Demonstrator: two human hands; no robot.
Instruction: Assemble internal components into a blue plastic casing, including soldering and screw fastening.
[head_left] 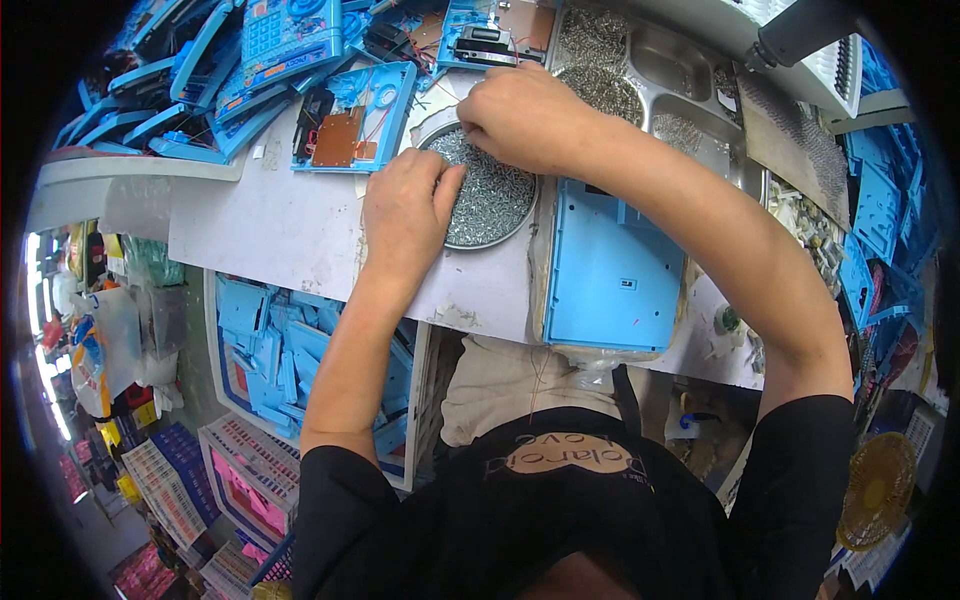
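Observation:
A round metal dish [483, 246] full of small silver screws [492, 200] sits in front of me on the white work surface. My left hand [408, 205] rests at the dish's left side, fingers bent together and pointing away from me, thumb over the rim. Over the far part of the screws hovers my right hand [520, 118], its fingers curled in a pinch; whatever they hold is hidden. Just beyond my left hand lies an open blue plastic casing [390, 95] with a brown board [338, 137] and wires. Another blue casing [530, 20] with electronics lies past my right hand.
A blue panel [612, 280] lies right of the dish under my right forearm. Compartmented metal trays [672, 75] of small hardware stand at the far right. Blue casings [290, 45] pile up at the far left. Below the table edge, a crate [215, 345] holds blue parts.

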